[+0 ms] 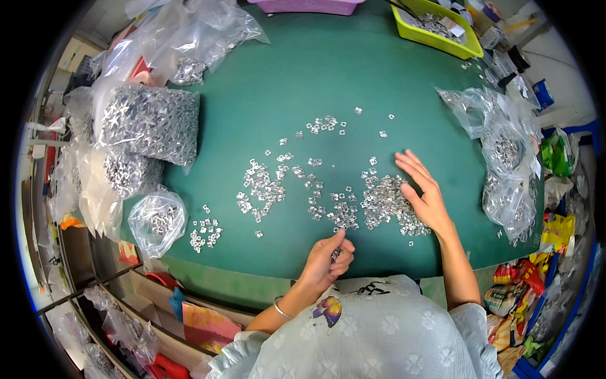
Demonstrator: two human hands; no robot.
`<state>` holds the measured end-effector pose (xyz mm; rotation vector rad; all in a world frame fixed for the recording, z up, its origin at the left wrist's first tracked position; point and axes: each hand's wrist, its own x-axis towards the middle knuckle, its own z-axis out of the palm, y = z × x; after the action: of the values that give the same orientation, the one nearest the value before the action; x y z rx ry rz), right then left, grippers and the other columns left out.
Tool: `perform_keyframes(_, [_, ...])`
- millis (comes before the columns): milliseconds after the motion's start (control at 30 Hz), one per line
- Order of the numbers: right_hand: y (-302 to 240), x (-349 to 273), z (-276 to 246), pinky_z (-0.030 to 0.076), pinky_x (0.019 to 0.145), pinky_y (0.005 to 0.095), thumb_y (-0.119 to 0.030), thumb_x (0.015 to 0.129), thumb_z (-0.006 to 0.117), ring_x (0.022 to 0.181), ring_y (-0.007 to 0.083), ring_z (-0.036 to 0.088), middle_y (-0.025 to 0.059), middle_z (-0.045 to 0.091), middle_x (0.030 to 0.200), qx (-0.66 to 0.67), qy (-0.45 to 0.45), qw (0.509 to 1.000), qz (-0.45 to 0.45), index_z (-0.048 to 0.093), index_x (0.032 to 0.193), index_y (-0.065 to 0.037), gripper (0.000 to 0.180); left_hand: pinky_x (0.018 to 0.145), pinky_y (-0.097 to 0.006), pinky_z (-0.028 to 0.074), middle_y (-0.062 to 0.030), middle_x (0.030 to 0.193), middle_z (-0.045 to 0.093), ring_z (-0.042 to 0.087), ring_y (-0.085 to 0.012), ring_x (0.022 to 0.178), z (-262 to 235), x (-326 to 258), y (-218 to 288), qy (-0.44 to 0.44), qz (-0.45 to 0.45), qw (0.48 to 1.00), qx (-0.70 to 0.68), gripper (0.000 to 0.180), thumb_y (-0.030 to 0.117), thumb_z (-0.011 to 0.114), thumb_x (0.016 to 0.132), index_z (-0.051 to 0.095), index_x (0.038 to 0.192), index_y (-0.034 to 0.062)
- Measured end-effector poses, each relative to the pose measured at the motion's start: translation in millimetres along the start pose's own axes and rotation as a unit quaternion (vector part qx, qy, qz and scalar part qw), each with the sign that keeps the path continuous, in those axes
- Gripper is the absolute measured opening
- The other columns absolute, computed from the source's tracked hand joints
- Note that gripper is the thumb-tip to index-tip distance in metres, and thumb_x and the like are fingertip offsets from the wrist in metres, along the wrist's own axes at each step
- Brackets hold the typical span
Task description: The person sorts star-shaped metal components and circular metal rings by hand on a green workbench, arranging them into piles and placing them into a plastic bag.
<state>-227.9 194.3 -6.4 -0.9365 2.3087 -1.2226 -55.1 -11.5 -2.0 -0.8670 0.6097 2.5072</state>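
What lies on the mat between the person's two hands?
In the head view, a heap of small silver metal parts lies on the green mat between the left hand, which pinches a few parts, and the flat right hand.

Workshop — green sorting table (328,69), bagged metal parts (148,123)

Bare green mat (328,69) lay open well beyond both hands. Scattered metal clips (265,186) crowded the space between the left hand (328,262) and right hand (424,189); bagged clips (148,123) blocked the left, clear bags (505,164) the right.
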Motion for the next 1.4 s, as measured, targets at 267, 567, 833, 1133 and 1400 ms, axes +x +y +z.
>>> perform_keyframes(267, [-56.3, 20.1, 45.9, 0.025, 0.111, 0.0491, -0.031, 0.08, 0.067, 0.138, 0.0355, 0.026, 0.0147, 0.033, 0.146, -0.255, -0.12, 0.956, -0.081, 0.047, 0.133, -0.005, 0.062, 0.036, -0.02, 0.018, 0.0012, 0.053, 0.04, 0.028, -0.0045, 0.042, -13.1, -7.5, 4.0, -0.013, 0.004, 1.0, -0.013, 0.041, 0.033, 0.046, 0.1, 0.059, 0.079, 0.0])
perform_keyframes(567, [-65.2, 72.8, 97.5, 0.026, 0.11, 0.0473, -0.03, 0.083, 0.064, 0.135, 0.0348, 0.03, 0.0119, 0.044, 0.138, -0.235, -0.215, 0.922, -0.222, 0.052, 0.127, -0.005, 0.053, 0.039, -0.021, 0.02, 0.0009, 0.057, 0.041, 0.029, -0.0046, 0.043, -31.7, -19.7, 10.3, -0.027, 0.026, 0.999, -0.029, 0.042, 0.036, 0.044, 0.1, 0.061, 0.087, -0.0005])
perform_keyframes(833, [-84.1, 116.6, 125.4, 0.027, 0.109, 0.0481, -0.026, 0.08, 0.068, 0.135, 0.0332, 0.031, 0.0114, 0.044, 0.138, -0.25, -0.156, 0.922, -0.251, 0.053, 0.127, -0.007, 0.052, 0.039, -0.021, 0.019, 0.002, 0.056, 0.04, 0.028, -0.0043, 0.043, -39.9, -20.0, 17.8, -0.052, 0.03, 0.996, -0.058, 0.041, 0.036, 0.045, 0.1, 0.062, 0.087, -0.0002])
perform_keyframes(1133, [-89.1, 130.7, 133.6, 0.038, 0.078, 0.0391, -0.008, 0.075, 0.07, 0.094, 0.0249, 0.053, 0.0059, 0.058, 0.098, -0.18, 0.033, 0.96, -0.213, 0.065, 0.089, -0.004, 0.015, 0.039, -0.02, 0.02, 0.0022, 0.055, 0.04, 0.028, -0.0034, 0.043, -46.1, -20.0, 24.2, -0.072, 0.046, 0.993, -0.077, 0.041, 0.034, 0.046, 0.1, 0.063, 0.086, 0.0])
perform_keyframes(1400, [-96.5, 144.4, 161.4, 0.034, 0.076, 0.0367, -0.011, 0.072, 0.074, 0.085, 0.0231, 0.05, 0.0036, 0.055, 0.084, -0.213, 0.036, 0.961, -0.174, 0.064, 0.084, -0.004, 0.017, 0.039, -0.02, 0.02, 0.0024, 0.055, 0.04, 0.028, -0.0034, 0.044, -50.7, -22.6, 25.4, -0.071, 0.056, 0.992, -0.092, 0.041, 0.034, 0.046, 0.1, 0.063, 0.086, -0.0002])
